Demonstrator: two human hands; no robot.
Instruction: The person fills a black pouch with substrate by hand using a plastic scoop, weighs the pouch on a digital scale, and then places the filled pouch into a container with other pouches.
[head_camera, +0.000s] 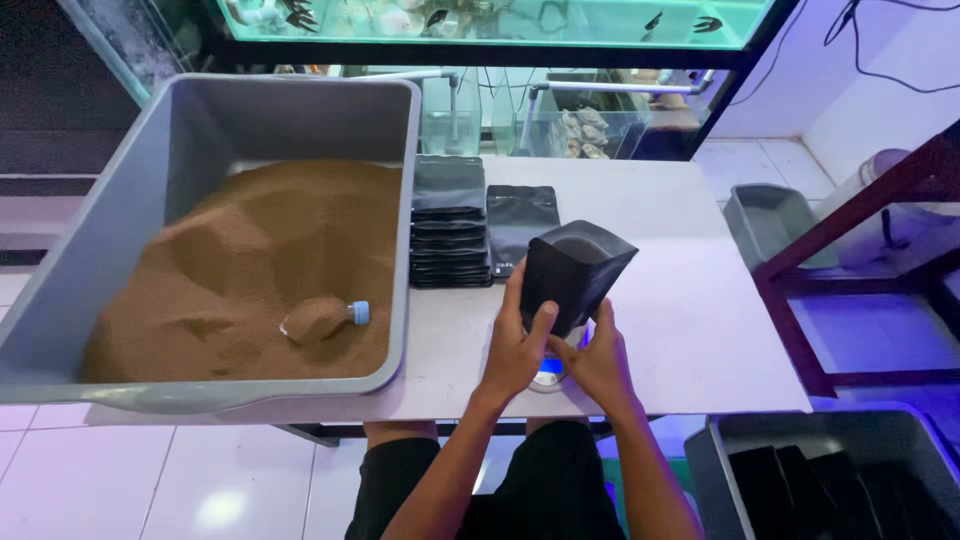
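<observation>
Between two hands (560, 350) — one black pouch (572, 272)

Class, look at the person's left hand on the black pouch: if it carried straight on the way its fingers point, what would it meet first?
The left hand points up and away across the table. Past the pouch it already grips, it would probably first meet the flat black pouch lying beside the stack of pouches, though depth is uncertain.

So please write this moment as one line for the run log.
left hand: holds black pouch | right hand: at pouch base | below: scale
</observation>
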